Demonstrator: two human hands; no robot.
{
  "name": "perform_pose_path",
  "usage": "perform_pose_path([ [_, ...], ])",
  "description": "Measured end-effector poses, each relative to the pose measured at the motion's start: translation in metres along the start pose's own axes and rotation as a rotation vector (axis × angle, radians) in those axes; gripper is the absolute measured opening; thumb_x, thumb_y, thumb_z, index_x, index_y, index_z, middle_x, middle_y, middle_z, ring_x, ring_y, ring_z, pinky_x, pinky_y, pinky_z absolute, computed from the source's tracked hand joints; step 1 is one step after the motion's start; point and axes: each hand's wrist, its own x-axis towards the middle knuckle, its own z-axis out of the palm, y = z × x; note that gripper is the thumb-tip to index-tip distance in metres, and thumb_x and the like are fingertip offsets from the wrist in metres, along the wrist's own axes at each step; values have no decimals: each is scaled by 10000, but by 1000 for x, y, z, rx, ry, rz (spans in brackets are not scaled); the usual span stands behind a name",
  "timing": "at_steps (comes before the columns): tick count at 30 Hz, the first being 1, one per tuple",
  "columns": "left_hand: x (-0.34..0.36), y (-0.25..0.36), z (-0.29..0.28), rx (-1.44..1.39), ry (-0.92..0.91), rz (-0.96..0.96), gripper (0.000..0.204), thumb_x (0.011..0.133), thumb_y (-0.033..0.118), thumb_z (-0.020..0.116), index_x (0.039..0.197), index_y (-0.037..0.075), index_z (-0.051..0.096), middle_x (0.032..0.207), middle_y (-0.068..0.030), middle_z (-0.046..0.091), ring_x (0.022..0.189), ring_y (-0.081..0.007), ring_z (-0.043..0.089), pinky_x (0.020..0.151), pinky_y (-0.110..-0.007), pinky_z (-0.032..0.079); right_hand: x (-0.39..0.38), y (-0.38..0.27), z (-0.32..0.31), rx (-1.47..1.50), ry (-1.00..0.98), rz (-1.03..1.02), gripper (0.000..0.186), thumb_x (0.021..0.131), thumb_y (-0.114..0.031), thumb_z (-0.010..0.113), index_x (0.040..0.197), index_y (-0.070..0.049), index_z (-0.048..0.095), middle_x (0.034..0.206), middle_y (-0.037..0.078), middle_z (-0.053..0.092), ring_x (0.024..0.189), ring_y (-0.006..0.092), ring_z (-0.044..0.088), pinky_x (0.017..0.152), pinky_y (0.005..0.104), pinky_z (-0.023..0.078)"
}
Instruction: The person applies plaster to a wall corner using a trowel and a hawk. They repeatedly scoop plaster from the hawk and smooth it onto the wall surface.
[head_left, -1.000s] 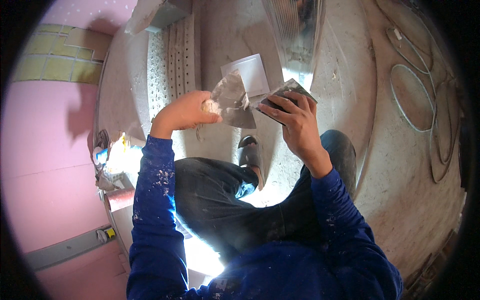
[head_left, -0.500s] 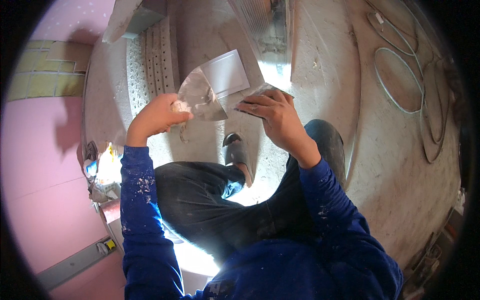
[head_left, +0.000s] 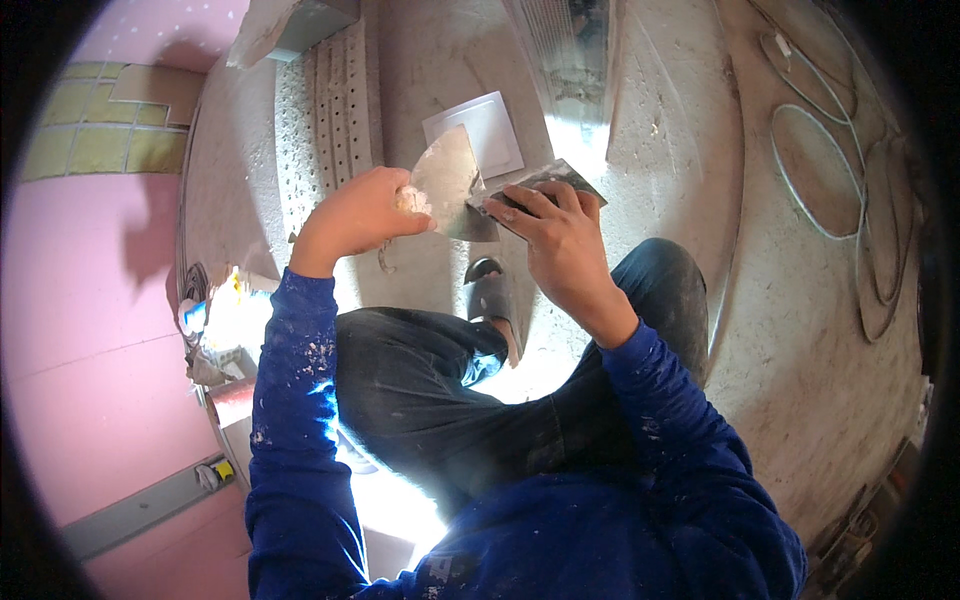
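My left hand (head_left: 362, 215) is closed round the putty-crusted handle of a wide putty knife (head_left: 450, 180), whose fan-shaped metal blade carries pale smears. From the right, my right hand (head_left: 560, 240) grips a flat dark rectangular blade (head_left: 572, 174), fingers spread across its upper face. The near left corner of this blade overlaps the right edge of the putty knife; whether they touch I cannot quite tell. Both tools are held above the floor, in front of my knees.
A white square panel (head_left: 490, 125) lies on the dusty floor beyond the tools. Perforated boards (head_left: 340, 110) stand at the far left, beside a pink wall (head_left: 90, 290). Looped cable (head_left: 780, 160) lies at the right. My sandalled foot (head_left: 490, 295) is below the hands.
My left hand has moved right with the putty knife, bringing its blade up to the one in my right hand. The whole view has shifted slightly.
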Motion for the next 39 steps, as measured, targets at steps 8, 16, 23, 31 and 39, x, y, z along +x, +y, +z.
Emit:
perform_pose_path([
  [8,3,-2,-5,-47,153,-99,474,757,361,761,1007,-36,691,983,-242,687,926,-396,664,828,-419,509,-2,9,-2,110,-85,-30,543,814,130,597,1219,-210,720,1282,11,668,1166,244,555,1015,407,372],
  [16,-1,11,9,144,42,24,458,751,361,755,984,-27,683,982,-243,687,946,-408,651,839,-447,504,6,8,4,88,-8,80,509,824,102,616,1214,-208,721,1281,12,663,1181,252,542,1047,438,374],
  [23,15,-16,-1,-34,313,-31,484,770,382,760,993,-37,662,918,-246,682,856,-409,661,802,-439,513,-15,33,36,336,-129,66,583,809,149,499,1208,-209,728,1285,29,663,1150,271,560,1024,454,383],
  [31,23,-17,-12,-329,207,-174,356,846,330,739,965,9,640,693,-35,605,473,-87,519,452,-249,424,-10,119,167,1833,229,1181,291,829,-88,577,1115,-42,599,945,71,602,825,203,599,748,411,521],
  [39,24,-9,-5,-288,203,-170,322,865,318,735,927,22,623,707,-28,603,476,-79,505,449,-243,413,-5,165,265,1871,783,1257,433,791,-66,573,1205,-189,599,949,68,577,876,256,567,757,460,479],
])
